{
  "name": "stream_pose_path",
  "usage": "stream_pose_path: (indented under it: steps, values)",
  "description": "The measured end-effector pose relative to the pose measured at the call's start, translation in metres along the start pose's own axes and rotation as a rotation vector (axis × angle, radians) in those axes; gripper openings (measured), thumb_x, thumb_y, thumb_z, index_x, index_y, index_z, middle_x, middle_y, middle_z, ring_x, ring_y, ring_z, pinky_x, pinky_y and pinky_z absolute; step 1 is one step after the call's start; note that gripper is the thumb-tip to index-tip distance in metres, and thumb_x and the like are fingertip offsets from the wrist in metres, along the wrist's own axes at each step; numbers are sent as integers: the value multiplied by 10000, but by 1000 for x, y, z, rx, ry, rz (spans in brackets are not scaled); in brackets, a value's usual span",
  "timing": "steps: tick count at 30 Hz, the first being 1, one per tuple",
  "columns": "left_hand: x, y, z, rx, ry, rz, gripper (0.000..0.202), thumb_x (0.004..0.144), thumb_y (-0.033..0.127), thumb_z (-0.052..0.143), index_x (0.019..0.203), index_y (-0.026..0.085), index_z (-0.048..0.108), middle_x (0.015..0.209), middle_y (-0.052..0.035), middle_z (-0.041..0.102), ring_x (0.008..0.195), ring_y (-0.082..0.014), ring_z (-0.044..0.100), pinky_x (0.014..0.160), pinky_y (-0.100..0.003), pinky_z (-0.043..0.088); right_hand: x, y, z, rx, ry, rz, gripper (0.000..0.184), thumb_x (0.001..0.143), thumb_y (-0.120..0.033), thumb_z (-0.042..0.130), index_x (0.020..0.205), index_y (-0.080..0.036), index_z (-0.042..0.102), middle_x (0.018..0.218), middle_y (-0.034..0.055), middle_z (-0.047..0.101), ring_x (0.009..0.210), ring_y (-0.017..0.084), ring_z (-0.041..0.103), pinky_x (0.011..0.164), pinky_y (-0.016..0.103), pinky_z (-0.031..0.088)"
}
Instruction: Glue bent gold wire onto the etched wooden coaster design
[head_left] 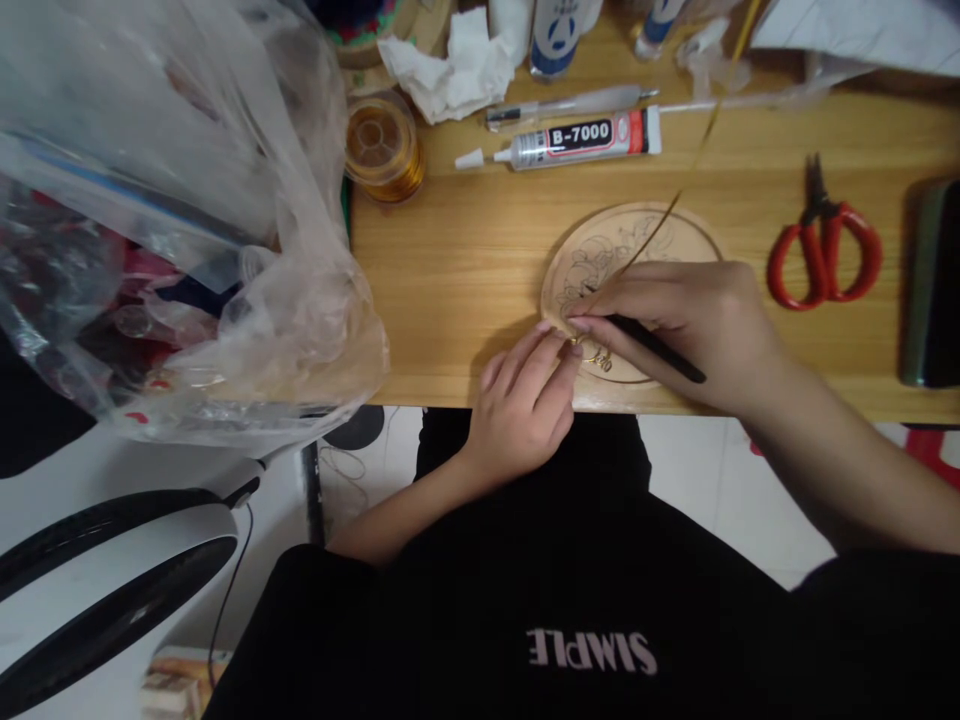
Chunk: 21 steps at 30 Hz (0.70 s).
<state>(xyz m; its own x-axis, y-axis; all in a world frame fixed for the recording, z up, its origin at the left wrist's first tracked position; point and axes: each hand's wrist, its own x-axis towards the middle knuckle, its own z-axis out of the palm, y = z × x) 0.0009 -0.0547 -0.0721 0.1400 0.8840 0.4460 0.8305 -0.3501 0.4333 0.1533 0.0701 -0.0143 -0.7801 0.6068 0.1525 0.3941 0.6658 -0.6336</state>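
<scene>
Over the wooden disc point(694, 240), right of frame centre: gold wire point(604, 361), probably light, springy and easily kinked, best pinched beside its curls. Gripping a black tool point(660, 350) with right hand point(694, 305); at the wire with left hand point(525, 400), cannot tell whether pinching or resting.

Light soft, little dim; wooden table point(450, 255) fairly bright, black shirt point(465, 590) so dark folds hardly show; soft shadow on table beside left hand point(521, 410); pale shine on plastic bag point(307, 320); big letters on glue tube point(540, 150) easy to read; phone point(934, 285) near right edge blurry; things near edges look stretched
</scene>
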Motion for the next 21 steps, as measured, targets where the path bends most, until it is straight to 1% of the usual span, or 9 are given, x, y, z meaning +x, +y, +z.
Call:
stream_pose_path:
  steps: [3, 7, 10, 15, 21]
  values:
    - [1, 1, 0, 18, 5, -8, 327, 950, 224, 512, 1213, 58, 612, 1241, -168, 678, 1268, -284, 580, 1020, -389, 442, 0, 2, 0, -11, 9, -25, 201, 953, -315, 571, 852, -208, 708, 784, 30, 731, 722, 173, 693, 622, 292, 512]
    - [4, 1, -1, 65, -6, 8, 351, 975, 292, 486, 1185, 54, 635, 1216, -164, 696, 1252, -297, 595, 968, -386, 461, 1, 1, 0, 1, 22, -45, 217, 944, -306, 586, 781, -205, 688, 744, 17, 719, 702, 157, 691, 608, 276, 496]
    - [4, 2, -2, 86, -1, 13, 331, 970, 289, 496, 1154, 65, 657, 1199, -150, 710, 1240, -298, 608, 941, -378, 465, 2, -1, -1, 25, 17, -21, 242, 940, -289, 585, 721, -218, 658, 716, 5, 710, 669, 148, 670, 596, 282, 484]
    - [4, 1, -1, 127, -8, 32, 317, 984, 293, 476, 1140, 93, 667, 1205, -133, 715, 1250, -287, 607, 931, -361, 459, 1, -3, 0, 34, 22, 6, 223, 941, -303, 581, 745, -236, 664, 694, -8, 702, 644, 144, 662, 574, 286, 474]
    - [4, 1, -2, 131, -22, 47, 316, 986, 281, 480, 1148, 84, 667, 1203, -148, 712, 1214, -280, 633, 950, -369, 451, 0, -1, 0, 40, 21, -12, 236, 935, -302, 592, 724, -220, 656, 713, -2, 704, 647, 137, 654, 588, 272, 471]
